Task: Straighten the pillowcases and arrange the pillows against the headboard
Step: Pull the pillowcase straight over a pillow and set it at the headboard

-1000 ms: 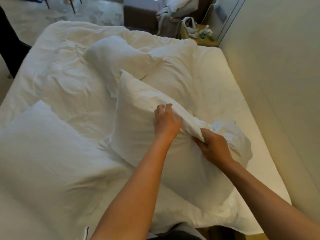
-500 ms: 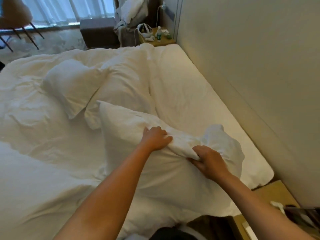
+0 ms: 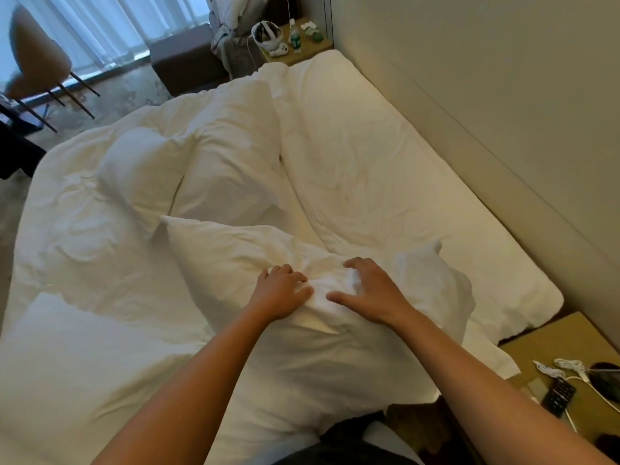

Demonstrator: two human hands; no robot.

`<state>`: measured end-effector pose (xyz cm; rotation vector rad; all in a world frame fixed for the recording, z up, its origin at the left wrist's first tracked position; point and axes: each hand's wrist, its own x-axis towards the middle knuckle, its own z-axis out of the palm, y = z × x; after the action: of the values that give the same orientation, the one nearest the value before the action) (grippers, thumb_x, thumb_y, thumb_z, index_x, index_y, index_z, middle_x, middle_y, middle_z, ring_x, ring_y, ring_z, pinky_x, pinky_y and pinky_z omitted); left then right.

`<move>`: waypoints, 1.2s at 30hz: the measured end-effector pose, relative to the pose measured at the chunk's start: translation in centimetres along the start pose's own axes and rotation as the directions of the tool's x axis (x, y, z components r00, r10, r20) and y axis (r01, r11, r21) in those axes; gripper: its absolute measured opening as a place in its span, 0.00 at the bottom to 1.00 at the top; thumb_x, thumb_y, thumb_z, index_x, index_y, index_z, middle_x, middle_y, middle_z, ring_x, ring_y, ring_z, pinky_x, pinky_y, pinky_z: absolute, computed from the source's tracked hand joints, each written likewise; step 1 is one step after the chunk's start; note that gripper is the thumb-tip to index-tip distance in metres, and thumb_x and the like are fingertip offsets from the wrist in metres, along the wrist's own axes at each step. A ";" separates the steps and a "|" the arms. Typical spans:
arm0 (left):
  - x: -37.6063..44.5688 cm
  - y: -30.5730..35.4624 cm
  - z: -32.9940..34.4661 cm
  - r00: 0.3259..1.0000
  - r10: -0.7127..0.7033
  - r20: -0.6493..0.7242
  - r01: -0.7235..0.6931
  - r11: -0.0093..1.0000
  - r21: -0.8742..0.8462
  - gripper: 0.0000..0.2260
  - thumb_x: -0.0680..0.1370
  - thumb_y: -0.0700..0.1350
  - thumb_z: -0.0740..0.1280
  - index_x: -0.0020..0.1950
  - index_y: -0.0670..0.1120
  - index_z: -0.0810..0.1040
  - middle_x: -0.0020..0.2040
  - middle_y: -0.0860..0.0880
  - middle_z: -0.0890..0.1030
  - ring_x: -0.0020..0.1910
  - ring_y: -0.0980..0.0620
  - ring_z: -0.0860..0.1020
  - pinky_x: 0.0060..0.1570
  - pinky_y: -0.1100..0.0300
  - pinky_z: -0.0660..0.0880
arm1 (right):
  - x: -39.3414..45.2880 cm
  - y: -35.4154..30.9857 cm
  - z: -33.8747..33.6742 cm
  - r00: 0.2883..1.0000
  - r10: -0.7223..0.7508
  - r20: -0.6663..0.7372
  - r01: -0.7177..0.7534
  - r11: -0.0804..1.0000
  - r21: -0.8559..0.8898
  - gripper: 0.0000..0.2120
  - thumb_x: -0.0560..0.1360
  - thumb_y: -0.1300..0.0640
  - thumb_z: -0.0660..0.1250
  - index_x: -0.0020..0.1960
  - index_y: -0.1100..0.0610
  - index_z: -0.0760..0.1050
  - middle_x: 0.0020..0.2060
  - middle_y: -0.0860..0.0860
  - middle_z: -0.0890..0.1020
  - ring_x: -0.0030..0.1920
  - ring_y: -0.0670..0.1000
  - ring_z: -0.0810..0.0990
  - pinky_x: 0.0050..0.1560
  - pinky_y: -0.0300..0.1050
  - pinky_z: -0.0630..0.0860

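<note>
We see a plain white pillow (image 3: 268, 263), a second white pillow (image 3: 141, 176) and a third (image 3: 67, 364), all on a white duvet (image 3: 84, 236) without pattern. The sheet (image 3: 385, 196) is white too. The headboard (image 3: 503, 112) is beige. The near nightstand (image 3: 570, 347) is tan wood, bearing a black remote (image 3: 558, 396) and white cables (image 3: 567, 367). The chair (image 3: 37, 62) is brown, the curtains (image 3: 110, 25) pale and sheer, the bottle (image 3: 294, 40) green-labelled.

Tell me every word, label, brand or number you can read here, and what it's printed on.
No text can be read.
Green-labelled bottle on the far bedside table: label too small and blurred.
Black remote on the near bedside table: buttons show as pale dots, markings illegible.
Pillow under both hands, and the bedding: plain white.
</note>
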<state>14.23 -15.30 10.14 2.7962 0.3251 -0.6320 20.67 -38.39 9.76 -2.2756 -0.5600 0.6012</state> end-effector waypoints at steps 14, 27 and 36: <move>2.1 -4.2 0.1 0.975 0.199 -0.097 -0.195 0.979 0.053 0.41 0.72 0.71 0.64 0.81 0.56 0.58 0.83 0.48 0.53 0.82 0.47 0.48 0.78 0.36 0.41 | -2.7 -1.2 2.5 0.977 0.213 -0.027 -0.199 0.854 -0.480 0.49 0.62 0.13 0.52 0.68 0.48 0.70 0.58 0.49 0.79 0.54 0.54 0.81 0.48 0.52 0.77; 2.8 -4.4 -1.6 0.817 0.351 -0.458 -0.394 0.919 0.002 0.32 0.76 0.53 0.71 0.77 0.47 0.64 0.75 0.43 0.67 0.78 0.40 0.60 0.76 0.41 0.60 | -6.0 -2.2 -1.2 0.988 0.011 -0.156 -0.044 0.977 -0.208 0.18 0.79 0.43 0.70 0.38 0.51 0.70 0.32 0.45 0.76 0.35 0.45 0.76 0.36 0.45 0.67; 3.0 -4.8 -3.8 0.931 0.320 -0.174 -0.302 0.945 0.126 0.13 0.82 0.49 0.59 0.59 0.49 0.81 0.55 0.48 0.80 0.57 0.44 0.76 0.56 0.48 0.72 | -7.1 -1.9 -1.9 0.963 0.077 -0.256 -0.121 0.979 -0.163 0.05 0.79 0.49 0.71 0.45 0.47 0.82 0.37 0.44 0.82 0.39 0.46 0.80 0.41 0.51 0.76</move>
<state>17.04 -9.17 11.16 2.9169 -0.1202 -0.3125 15.68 -41.95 14.16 -2.5127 -0.3902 0.3140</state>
